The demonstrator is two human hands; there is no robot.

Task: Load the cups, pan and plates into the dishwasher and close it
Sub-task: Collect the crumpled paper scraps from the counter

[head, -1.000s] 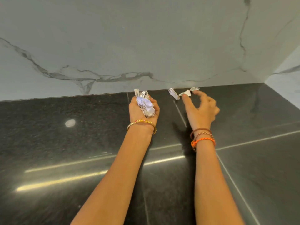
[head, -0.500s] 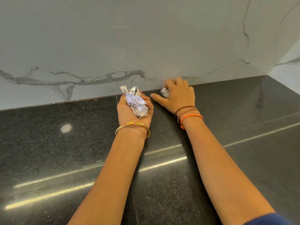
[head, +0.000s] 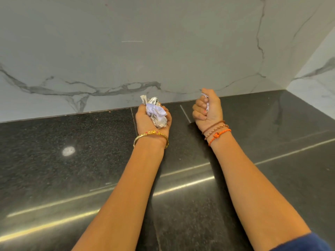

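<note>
No cups, pan, plates or dishwasher show in the head view. My left hand [head: 150,118] is turned palm up over the black counter [head: 72,169] and grips a crumpled wad of foil and white paper [head: 155,113]. My right hand [head: 206,109] is a fist, palm turned toward me, curled round a small foil scrap [head: 205,96] that peeks out between thumb and fingers. Both hands are close to the back wall.
A white marble wall [head: 163,51] rises behind the polished black stone counter, and a second marble wall [head: 319,73] closes the right corner. A tile seam [head: 184,111] runs between the hands.
My right hand reached to the foil scraps at the wall, closed over them, then lifted and turned into a fist. The left hand kept its wad and barely moved.
</note>
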